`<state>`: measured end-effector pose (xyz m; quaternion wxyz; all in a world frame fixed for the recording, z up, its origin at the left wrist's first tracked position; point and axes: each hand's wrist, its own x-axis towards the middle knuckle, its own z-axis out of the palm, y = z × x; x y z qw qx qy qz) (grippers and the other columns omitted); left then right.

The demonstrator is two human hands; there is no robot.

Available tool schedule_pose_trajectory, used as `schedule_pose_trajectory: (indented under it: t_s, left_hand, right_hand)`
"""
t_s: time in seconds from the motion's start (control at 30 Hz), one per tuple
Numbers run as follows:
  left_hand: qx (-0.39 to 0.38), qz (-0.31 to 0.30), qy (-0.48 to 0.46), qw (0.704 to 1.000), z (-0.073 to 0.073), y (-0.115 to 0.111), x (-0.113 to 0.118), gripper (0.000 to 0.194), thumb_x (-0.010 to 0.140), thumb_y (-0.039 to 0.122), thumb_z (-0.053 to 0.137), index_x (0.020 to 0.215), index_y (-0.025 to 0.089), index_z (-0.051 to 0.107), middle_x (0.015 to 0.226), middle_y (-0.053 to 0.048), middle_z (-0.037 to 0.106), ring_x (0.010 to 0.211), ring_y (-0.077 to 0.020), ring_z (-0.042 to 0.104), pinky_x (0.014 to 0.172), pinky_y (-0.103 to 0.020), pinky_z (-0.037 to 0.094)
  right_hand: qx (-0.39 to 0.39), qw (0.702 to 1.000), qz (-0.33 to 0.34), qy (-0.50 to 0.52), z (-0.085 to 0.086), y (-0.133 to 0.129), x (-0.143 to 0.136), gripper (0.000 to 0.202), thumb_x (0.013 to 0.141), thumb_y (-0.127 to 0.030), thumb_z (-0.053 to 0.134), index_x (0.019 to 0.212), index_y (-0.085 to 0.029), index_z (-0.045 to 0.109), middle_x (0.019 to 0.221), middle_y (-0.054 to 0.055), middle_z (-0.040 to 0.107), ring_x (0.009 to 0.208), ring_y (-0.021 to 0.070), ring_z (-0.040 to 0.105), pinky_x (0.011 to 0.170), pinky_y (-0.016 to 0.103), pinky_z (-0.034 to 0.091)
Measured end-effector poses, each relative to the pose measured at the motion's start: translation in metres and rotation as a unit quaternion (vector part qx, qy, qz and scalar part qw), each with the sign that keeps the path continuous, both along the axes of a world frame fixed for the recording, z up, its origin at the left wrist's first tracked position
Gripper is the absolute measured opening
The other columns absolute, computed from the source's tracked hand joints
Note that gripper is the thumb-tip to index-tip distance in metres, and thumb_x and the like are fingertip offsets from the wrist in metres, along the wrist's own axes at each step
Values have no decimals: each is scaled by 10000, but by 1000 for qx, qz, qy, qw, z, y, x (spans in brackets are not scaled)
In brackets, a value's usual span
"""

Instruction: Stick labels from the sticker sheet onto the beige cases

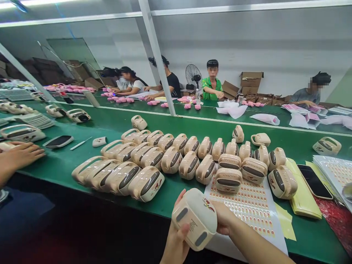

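A beige, rounded plastic unit is held between my hands above the front edge of the bench, tilted so its base with two grey pads and small print faces me. My left hand wraps its left side, thumb across the base. My right hand grips the far right side, its fingers partly hidden behind the unit. A small red-brown picture shows on its pale face. Just beyond stand rows of like units with loop handles and dark oval panels, the nearest one to the left. A sticker sheet lies beside my right hand.
A co-worker's hand rests at the left bench edge, near a dark-faced panel and a white pen-like tool. Yellow paper and a phone lie right. Across the bench, several people sit among pink items.
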<state>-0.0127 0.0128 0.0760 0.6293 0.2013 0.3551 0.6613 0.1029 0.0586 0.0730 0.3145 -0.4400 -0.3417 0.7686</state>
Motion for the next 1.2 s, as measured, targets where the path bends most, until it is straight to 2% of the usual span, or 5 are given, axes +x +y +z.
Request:
schedule_pose_trajectory:
  t_s: [0.13, 0.27, 0.43, 0.83, 1.2]
  left_hand:
    - [-94, 14, -70, 993, -15, -1, -16, 521, 586, 519, 682, 1058, 304, 633, 890, -9, 732, 863, -288, 651, 768, -428, 523]
    - [-88, 41, -132, 986, -20, 1, -37, 369, 726, 544, 539, 1058, 403, 618, 945, 57, 725, 943, -237, 633, 819, -387, 502]
    - [-73, 59, -152, 984, -24, -4, -41, 453, 739, 580, 507, 1141, 381, 567, 1020, 36, 704, 1013, -257, 594, 818, -390, 500]
    - [-8, -22, -238, 971, -25, -5, -25, 471, 743, 576, 496, 1129, 321, 590, 1116, -34, 658, 1111, -312, 529, 928, -503, 411]
    - [-33, -12, -261, 965, -37, -13, -29, 545, 691, 636, 516, 1097, 288, 620, 1140, -54, 656, 1079, -341, 557, 941, -505, 405]
  right_hand:
    - [162, 967, -38, -195, -8, -12, 25, 362, 818, -481, 415, 942, -193, 596, 789, 56, 604, 663, 179, 574, 532, 300, 471]
    - [417, 802, -45, -426, -39, -32, 36, 216, 785, -212, 550, 987, -189, 624, 985, 108, 604, 941, 241, 546, 816, 390, 454]
    - [507, 671, -41, -540, -77, -50, 22, 166, 732, -99, 630, 849, -216, 639, 871, 70, 601, 781, 210, 543, 665, 341, 456]
    - [398, 708, 17, -583, -45, -39, 11, 195, 593, -79, 759, 694, -185, 629, 812, 56, 625, 805, 239, 566, 687, 338, 460]
    - [560, 578, -17, -593, -69, -56, 30, 482, 628, -151, 754, 1084, -213, 608, 1166, 124, 596, 1102, 317, 524, 920, 501, 423]
